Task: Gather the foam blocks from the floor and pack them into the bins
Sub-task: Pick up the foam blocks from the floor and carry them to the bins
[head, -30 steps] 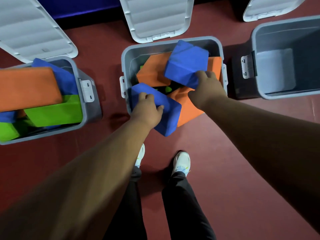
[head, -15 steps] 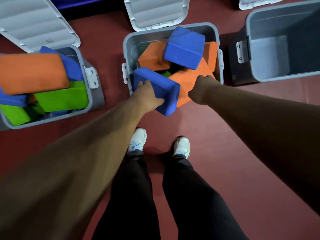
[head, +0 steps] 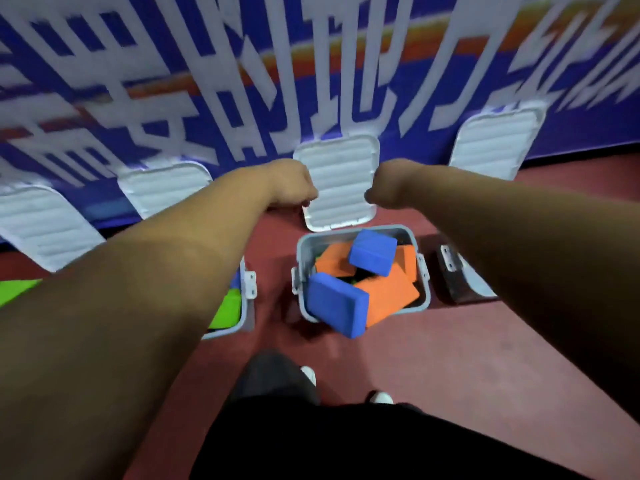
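The middle grey bin (head: 425,299) sits on the red floor, heaped with foam blocks. One blue block (head: 337,304) hangs over its front left rim, and another blue block (head: 372,251) lies on top of orange blocks (head: 388,292). Both my arms reach forward above the bin. My left hand (head: 294,183) is at the left edge of the white lid (head: 341,188) that leans on the wall. My right hand (head: 388,183) is at the lid's right edge. The fingers of both hands look curled. Blur hides whether they grip the lid.
The left bin (head: 247,306) holds green foam (head: 227,310) and is mostly behind my left arm. The right bin (head: 450,271) is largely behind my right arm. More white lids (head: 162,188) (head: 495,136) lean on the blue banner wall (head: 242,81). My legs and shoes (head: 381,398) are below.
Both hands have let go of the blocks in the middle bin and risen to the edges of the lid behind it. The view has tilted up to the wall.
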Available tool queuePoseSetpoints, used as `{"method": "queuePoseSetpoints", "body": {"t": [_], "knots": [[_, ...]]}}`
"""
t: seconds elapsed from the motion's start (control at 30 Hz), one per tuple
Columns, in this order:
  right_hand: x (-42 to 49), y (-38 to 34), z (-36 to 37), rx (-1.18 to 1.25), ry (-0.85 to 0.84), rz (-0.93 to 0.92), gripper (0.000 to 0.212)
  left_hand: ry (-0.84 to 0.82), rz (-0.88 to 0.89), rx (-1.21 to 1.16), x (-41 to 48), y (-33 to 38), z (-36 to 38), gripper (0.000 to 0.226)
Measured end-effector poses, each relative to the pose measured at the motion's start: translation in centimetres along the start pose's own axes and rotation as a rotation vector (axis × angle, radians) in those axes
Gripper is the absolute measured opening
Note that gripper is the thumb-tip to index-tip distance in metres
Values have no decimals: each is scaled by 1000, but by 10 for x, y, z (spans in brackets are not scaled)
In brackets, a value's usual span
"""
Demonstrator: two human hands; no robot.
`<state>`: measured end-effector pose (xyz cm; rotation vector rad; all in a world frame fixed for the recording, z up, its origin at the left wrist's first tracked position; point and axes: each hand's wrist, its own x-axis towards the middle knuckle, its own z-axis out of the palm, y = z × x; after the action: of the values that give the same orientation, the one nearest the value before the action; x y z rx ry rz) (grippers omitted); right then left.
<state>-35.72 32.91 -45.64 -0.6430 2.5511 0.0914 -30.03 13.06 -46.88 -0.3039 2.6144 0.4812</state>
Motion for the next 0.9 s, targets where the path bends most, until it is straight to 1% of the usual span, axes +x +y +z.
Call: {"method": "queuePoseSetpoints", "body": {"t": [0.07, 0.17, 0.27, 0.37, 0.5, 0.63, 0.7, 0.77, 0.87, 0.9], "knots": [[-12, -8, -42, 24, 83, -10, 37, 80, 14, -59, -18, 3, -43, 24], [-22, -23, -82, 40, 186, 16, 26, 125, 61, -135, -37, -1, -83, 23], [-23, -43, -95, 74, 227, 69, 24, 89, 113, -122, -46, -15, -101, 22], [-21, -60, -92, 105, 228, 118, 25, 44, 186, -47, -46, -31, -109, 23], [-22, -89, -78, 186, 189, 247, 26, -34, 255, 28, -39, -58, -114, 24], [-54, -116, -56, 325, 139, 365, 26, -134, 349, 104, -23, -61, -99, 27], [-78, -120, -38, 308, 126, 457, 30, -177, 426, 143, -21, -46, -83, 28], [-111, -119, -17, 280, 90, 542, 40, -221, 505, 176, -25, -21, -60, 27], [-174, -105, 14, 392, 21, 701, 39, -309, 652, 274, -52, 27, -17, 28], [-216, -96, 33, 461, 13, 789, 36, -353, 734, 335, -77, 57, 6, 29]]}}
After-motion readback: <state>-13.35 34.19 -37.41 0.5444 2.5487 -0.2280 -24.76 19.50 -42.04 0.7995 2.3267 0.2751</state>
